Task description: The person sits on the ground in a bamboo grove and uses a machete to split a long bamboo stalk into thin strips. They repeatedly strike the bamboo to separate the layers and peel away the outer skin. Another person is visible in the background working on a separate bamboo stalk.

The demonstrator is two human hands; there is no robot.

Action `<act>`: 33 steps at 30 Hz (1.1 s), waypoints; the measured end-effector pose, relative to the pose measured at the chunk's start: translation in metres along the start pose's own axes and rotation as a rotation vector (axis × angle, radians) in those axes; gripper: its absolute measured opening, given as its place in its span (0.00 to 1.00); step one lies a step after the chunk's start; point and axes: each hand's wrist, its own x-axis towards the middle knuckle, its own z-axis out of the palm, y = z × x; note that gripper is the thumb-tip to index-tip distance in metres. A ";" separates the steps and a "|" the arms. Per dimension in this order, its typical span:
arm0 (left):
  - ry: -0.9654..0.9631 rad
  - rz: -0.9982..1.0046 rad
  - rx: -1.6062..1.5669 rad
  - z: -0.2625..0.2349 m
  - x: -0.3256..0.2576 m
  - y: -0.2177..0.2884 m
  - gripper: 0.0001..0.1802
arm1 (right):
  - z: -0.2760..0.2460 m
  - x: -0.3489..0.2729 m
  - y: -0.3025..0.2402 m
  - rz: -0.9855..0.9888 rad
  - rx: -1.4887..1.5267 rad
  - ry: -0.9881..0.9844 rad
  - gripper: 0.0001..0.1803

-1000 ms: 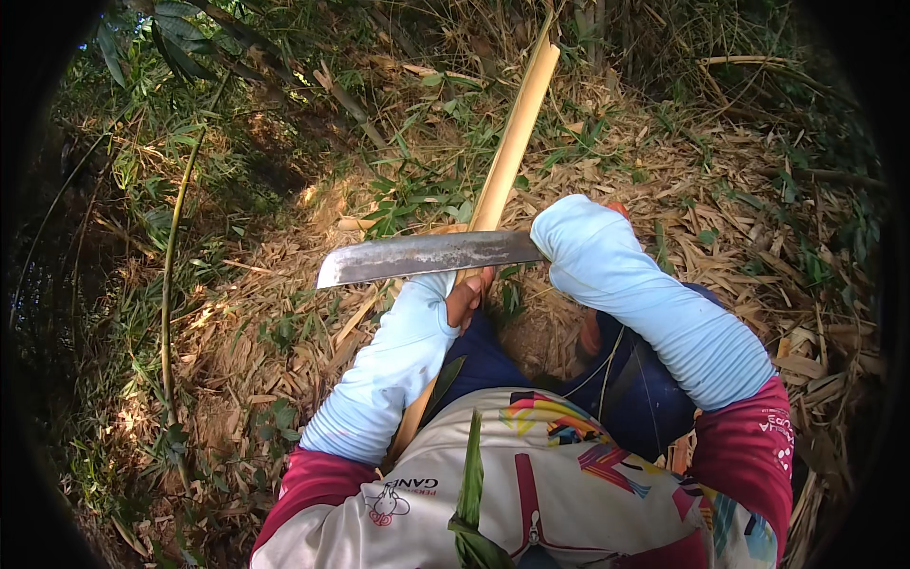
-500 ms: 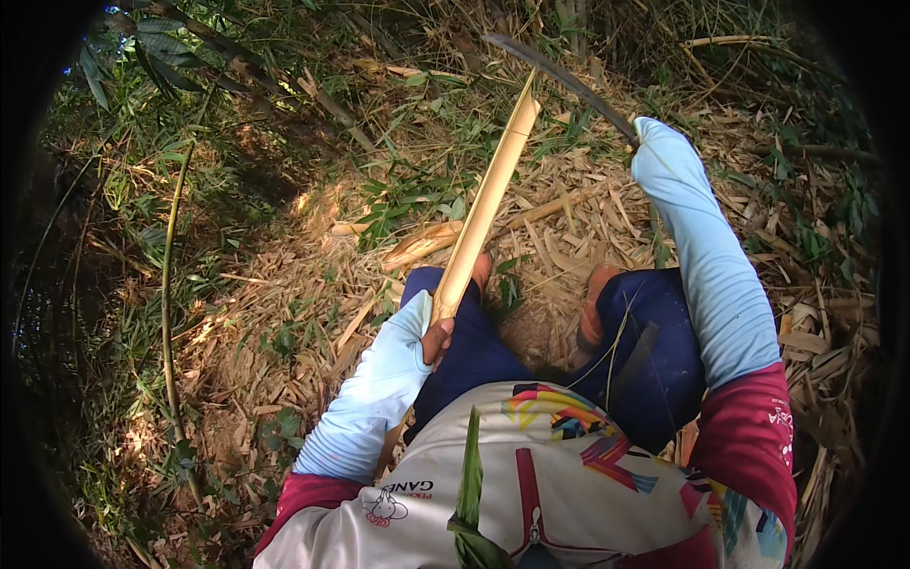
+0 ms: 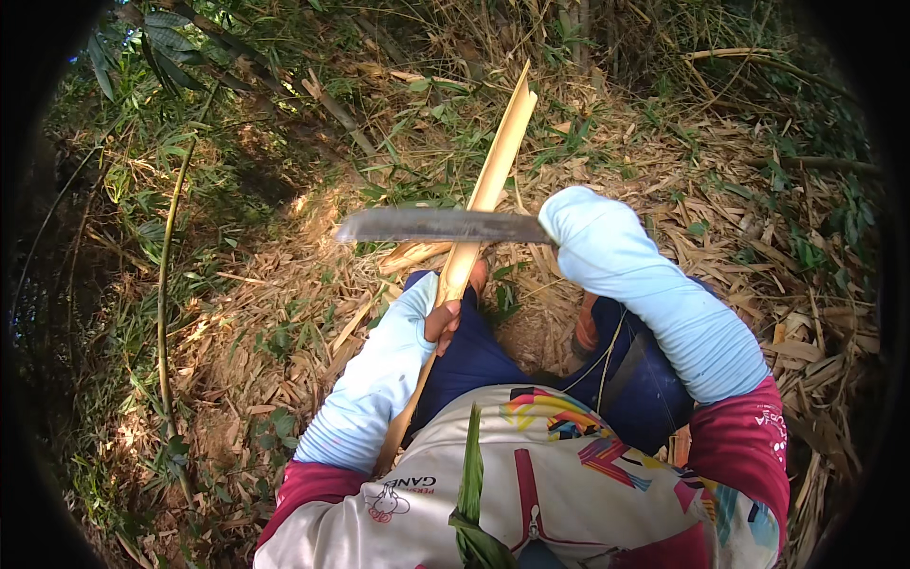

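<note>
- Ground [image 3: 284, 313]: a slope strewn with dry bamboo husks and straw-coloured leaf litter, with green undergrowth toward the upper and left rim. It looks the same as in the two earlier views.
- Person: seen from above, with a patterned shirt at the lower edge, dark blue trousers and pale blue sleeve covers on both forearms.
- Bamboo pole [image 3: 479, 204]: a long, pale yellow length running from beside the left hip up and away to a slanted cut tip near the top centre. Its angle has barely altered across the three views; the lower part stays pinned by the left hand.
- Blade [image 3: 438, 226]: a long grey chopping knife, now lying nearly level across the pole, its tip pointing to the person's left. Half a second ago it was lifted high at the upper right, well clear of the pole; a second ago it lay across the pole much as now. One raise-and-return cycle is therefore complete, which reads as repeated strokes on one stretch of the pole.
- Right hand [image 3: 578, 223]: wrapped in the sleeve cover and closed around the knife handle, which is itself hidden.
- Left hand [image 3: 442, 321]: bare fingers curled tight around the pole just above the knee.
</note>
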 end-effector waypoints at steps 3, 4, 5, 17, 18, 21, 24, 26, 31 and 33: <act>0.030 0.028 0.042 0.008 -0.002 0.005 0.19 | 0.004 0.013 -0.019 0.011 -0.024 -0.399 0.09; 0.049 0.042 0.066 0.012 -0.004 0.006 0.20 | 0.007 0.013 -0.018 0.003 -0.017 -0.378 0.09; 0.070 0.061 0.099 0.015 -0.006 0.007 0.20 | 0.013 0.013 -0.015 -0.005 -0.011 -0.356 0.09; 0.156 0.100 0.187 0.002 -0.021 -0.019 0.05 | -0.006 0.018 0.032 0.222 -0.017 -0.062 0.07; 0.129 0.026 0.215 0.000 -0.026 -0.018 0.06 | -0.016 0.023 0.045 0.359 -0.021 -0.091 0.09; 0.077 -0.123 0.237 0.003 -0.040 -0.013 0.08 | -0.021 0.012 0.091 0.583 0.035 0.122 0.09; 0.096 -0.110 0.115 0.004 -0.045 -0.014 0.08 | -0.004 0.003 0.148 0.764 0.088 0.288 0.19; 0.052 -0.094 0.020 0.002 -0.042 -0.013 0.09 | -0.008 0.003 0.144 0.772 0.071 0.268 0.18; -0.095 -0.097 -0.199 -0.009 -0.020 -0.022 0.16 | -0.014 -0.002 0.076 0.523 0.191 0.179 0.03; -0.101 -0.117 -0.235 -0.008 -0.011 -0.025 0.22 | -0.011 -0.002 0.041 0.303 0.068 0.110 0.07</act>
